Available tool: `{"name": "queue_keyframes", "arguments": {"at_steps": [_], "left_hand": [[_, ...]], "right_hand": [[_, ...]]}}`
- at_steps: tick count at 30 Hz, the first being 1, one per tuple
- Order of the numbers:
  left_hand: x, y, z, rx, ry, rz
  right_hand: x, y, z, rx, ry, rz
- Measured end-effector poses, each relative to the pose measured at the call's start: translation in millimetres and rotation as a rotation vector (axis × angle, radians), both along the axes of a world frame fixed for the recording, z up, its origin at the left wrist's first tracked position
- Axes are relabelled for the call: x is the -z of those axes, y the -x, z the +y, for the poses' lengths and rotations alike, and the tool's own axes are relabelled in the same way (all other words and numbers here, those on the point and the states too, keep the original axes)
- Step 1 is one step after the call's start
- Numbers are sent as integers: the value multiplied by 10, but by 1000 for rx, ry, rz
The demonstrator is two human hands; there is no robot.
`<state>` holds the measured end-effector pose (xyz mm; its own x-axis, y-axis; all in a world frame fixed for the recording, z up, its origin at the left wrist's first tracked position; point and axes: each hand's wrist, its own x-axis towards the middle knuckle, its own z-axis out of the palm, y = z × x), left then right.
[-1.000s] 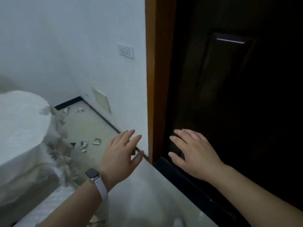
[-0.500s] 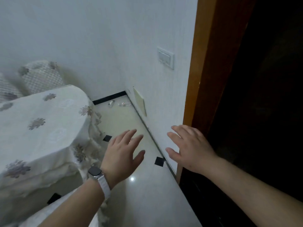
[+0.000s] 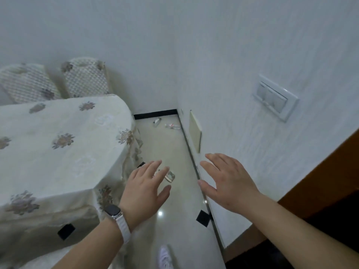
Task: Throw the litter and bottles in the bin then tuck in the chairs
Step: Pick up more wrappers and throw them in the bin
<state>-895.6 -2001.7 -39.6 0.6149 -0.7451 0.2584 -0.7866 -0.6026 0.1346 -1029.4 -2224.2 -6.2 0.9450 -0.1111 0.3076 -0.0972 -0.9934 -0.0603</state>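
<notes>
Reaching forward over the floor [image 3: 174, 144], both hands are empty with fingers spread wide: the left hand [image 3: 144, 188], with a watch [image 3: 113, 211] on its wrist, hovers above a small wrapper [image 3: 169, 176] lying on the tiles just past its fingertips, and the right hand [image 3: 228, 184] hangs beside the wall [image 3: 242, 94]. Judging from this, the step in hand is gathering litter, and the nearest piece is that wrapper; bending lower and pinching it by an edge with the left fingers would likely do better than a flat palm, since thin scraps tend to slide on glossy tile. Two more pieces, a crumpled scrap [image 3: 157, 121] and what looks like a small bottle [image 3: 172, 126], lie in the far corner of the floor where the black skirting [image 3: 155, 114] meets the wall. No bin is in view. Room to move is a narrow strip of floor between the hanging edge of the tablecloth [image 3: 64, 152] on the left and the wall on the right, so stepping straight ahead is the likely path. Two chairs [image 3: 85, 78] stand at the table's far edge, near the back wall
</notes>
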Motion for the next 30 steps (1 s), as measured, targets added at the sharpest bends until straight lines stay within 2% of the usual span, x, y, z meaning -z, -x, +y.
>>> {"name": "queue_keyframes", "arguments": {"at_steps": [10, 16, 24, 30], "left_hand": [[-16, -2026, -601, 27, 2, 5], [97, -2855, -829, -30, 16, 39], [492, -3982, -1279, -186, -43, 154], [586, -4802, -1782, -280, -96, 161]], "right_hand": [[-61, -1954, -463, 0, 30, 23], [38, -2957, -746, 5, -35, 7], [712, -4525, -1419, -108, -136, 89], [1059, -5687, -1809, -195, -246, 241]]}}
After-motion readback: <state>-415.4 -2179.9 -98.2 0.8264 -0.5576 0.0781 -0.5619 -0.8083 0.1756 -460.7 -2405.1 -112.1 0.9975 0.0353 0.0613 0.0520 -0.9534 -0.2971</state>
